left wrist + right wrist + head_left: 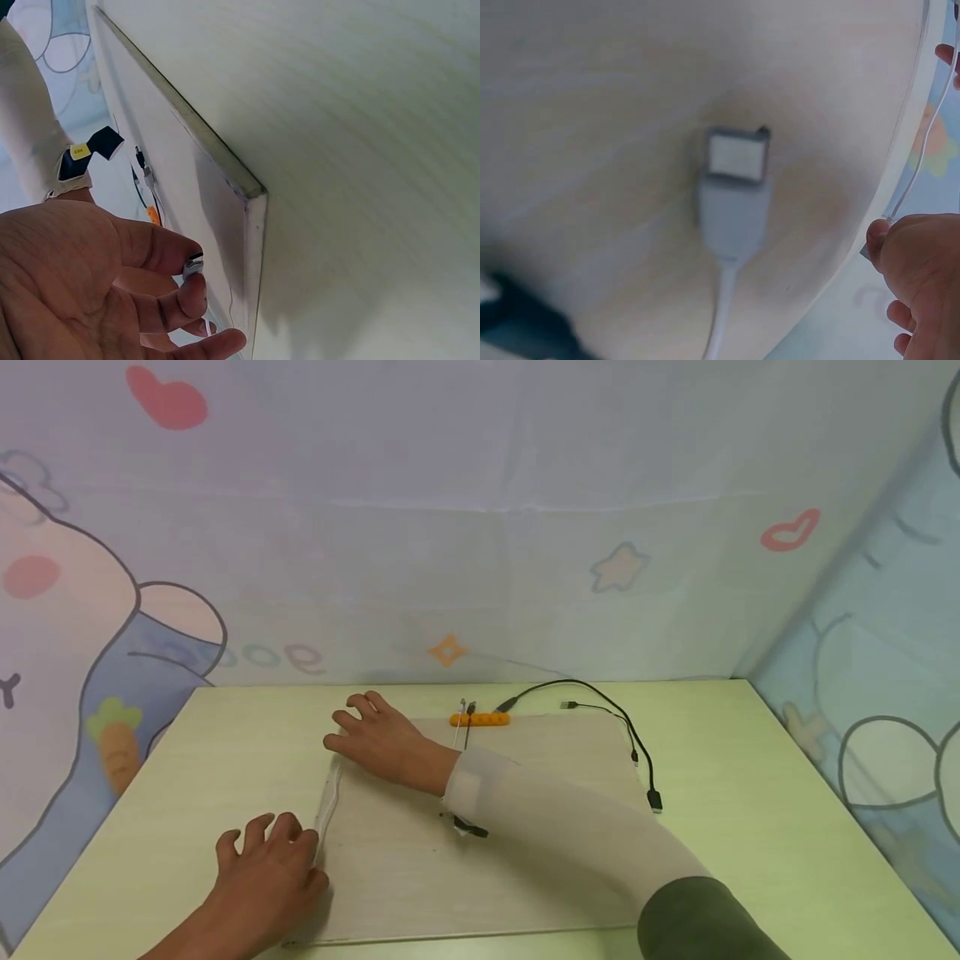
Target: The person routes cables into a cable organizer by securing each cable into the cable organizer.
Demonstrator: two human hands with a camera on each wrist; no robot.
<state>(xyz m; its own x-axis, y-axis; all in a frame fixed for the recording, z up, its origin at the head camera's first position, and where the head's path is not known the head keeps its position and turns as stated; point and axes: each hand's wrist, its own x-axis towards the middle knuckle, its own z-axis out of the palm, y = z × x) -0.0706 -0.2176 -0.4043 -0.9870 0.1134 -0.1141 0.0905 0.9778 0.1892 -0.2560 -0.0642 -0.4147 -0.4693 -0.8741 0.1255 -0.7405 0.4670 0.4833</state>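
Note:
My left hand (262, 881) is at the left edge of a pale board (465, 893). Between thumb and index finger it pinches a small metal cable plug (193, 266), seen in the left wrist view. From there a white cable (327, 810) runs along the board's left edge to my right hand (386, 739), which reaches across to the far left corner. In the right wrist view the right thumb and fingers pinch the cable's other end, with a bit of grey plug (866, 251) showing. Another white cable's USB plug (733, 199) lies on the board, close to that camera.
At the board's far edge sits an orange cable holder (480, 719) with cable ends in it. A thick black cable (618, 706) arches to the right, and a thinner black cable (600, 707) lies inside its curve. Behind the table hangs a printed cloth (480, 568).

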